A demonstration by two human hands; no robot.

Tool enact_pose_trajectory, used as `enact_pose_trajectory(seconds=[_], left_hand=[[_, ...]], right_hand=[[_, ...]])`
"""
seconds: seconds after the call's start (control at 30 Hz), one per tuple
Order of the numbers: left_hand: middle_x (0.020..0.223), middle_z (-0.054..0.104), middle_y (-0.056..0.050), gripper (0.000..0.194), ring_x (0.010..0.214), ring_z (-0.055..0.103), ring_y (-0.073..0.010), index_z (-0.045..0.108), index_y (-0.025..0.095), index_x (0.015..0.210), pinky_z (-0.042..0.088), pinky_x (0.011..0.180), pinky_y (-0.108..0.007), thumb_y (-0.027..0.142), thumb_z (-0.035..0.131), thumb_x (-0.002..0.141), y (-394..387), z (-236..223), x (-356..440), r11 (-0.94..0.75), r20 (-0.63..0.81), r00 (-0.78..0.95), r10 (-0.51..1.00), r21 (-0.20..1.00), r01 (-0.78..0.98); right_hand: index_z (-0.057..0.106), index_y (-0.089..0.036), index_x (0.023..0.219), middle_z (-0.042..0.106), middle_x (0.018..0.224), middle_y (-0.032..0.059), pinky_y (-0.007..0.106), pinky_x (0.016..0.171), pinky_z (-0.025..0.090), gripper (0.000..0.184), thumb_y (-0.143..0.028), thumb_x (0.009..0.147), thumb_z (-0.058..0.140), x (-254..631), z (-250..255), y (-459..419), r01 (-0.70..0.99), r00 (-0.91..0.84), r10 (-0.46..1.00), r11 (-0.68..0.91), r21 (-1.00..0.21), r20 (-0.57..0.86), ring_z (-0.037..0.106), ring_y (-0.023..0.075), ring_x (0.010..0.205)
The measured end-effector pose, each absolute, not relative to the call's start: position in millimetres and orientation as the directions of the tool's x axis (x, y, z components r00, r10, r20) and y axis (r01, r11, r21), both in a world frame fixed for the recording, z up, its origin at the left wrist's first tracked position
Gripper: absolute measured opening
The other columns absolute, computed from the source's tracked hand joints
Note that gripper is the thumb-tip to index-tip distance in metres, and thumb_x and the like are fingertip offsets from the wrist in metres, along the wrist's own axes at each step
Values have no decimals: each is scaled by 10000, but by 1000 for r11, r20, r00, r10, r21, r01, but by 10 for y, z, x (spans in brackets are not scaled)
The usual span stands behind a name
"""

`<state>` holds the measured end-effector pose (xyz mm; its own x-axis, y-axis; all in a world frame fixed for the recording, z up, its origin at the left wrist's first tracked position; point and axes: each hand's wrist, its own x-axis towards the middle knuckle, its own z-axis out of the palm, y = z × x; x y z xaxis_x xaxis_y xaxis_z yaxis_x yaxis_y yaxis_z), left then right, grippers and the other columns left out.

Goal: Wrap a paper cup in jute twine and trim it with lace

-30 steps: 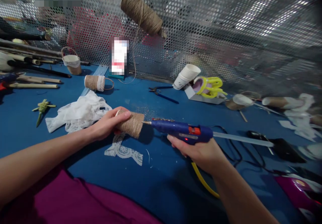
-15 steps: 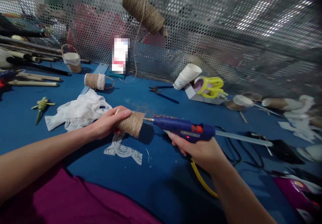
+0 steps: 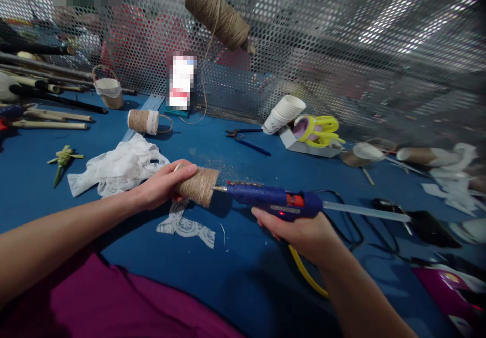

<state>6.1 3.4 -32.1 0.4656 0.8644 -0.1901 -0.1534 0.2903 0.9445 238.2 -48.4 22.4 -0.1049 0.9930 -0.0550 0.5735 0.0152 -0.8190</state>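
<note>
My left hand [image 3: 167, 183] is closed around a paper cup wrapped in jute twine [image 3: 198, 185], tilted on its side above the table. My right hand [image 3: 299, 231] grips a blue hot glue gun [image 3: 273, 200] with a lit red light and a clear glue stick [image 3: 364, 211] sticking out of its back. The metal nozzle points left and is at the cup's twine-covered end. Just below the cup lies a cut strip of white lace [image 3: 190, 225]. Beside my left forearm is a heap of white lace [image 3: 119, 168].
Behind, a twine spool [image 3: 218, 13] hangs on a perforated metal screen. Pliers [image 3: 248, 142], stacked paper cups [image 3: 284, 114] and yellow-handled scissors [image 3: 321, 131] lie toward the back. Twine-wrapped baskets [image 3: 142, 121] and sticks [image 3: 49, 125] are at left; black cables [image 3: 349, 226] run at right.
The glue gun in my right hand has moved slightly left and down, its nozzle shifting along the cup's end. My left hand and the cup have stayed put.
</note>
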Motion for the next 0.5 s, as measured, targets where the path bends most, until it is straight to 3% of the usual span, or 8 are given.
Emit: enact_pose_trajectory(seconds=[0.17, 0.33, 0.5], left_hand=[[663, 441, 8, 373, 522, 420, -77, 509, 156, 882, 310, 374, -157, 501, 557, 748, 24, -328, 49, 215, -150, 434, 888, 971, -103], [721, 475, -1, 404, 571, 452, -92, 515, 175, 946, 351, 401, -148, 520, 557, 738, 16, -305, 26, 172, -163, 400, 902, 985, 13], [733, 483, -14, 381, 576, 450, -92, 514, 171, 948, 359, 407, -144, 491, 560, 748, 17, -297, 20, 145, -134, 381, 915, 989, 1]], right_hand=[[547, -214, 567, 464, 387, -52, 240, 363, 355, 216, -371, 703, 604, 2382, 229, -463, 581, -83, 996, 15, -814, -41, 420, 88, 361], [585, -206, 600, 491, 414, -47, 246, 339, 339, 166, -350, 669, 632, 2380, 228, -476, 555, -93, 993, -7, -832, -71, 421, 100, 362], [547, -202, 550, 483, 427, -43, 245, 374, 361, 219, -361, 679, 625, 2378, 233, -471, 546, -66, 993, -45, -837, -96, 416, 93, 372]])
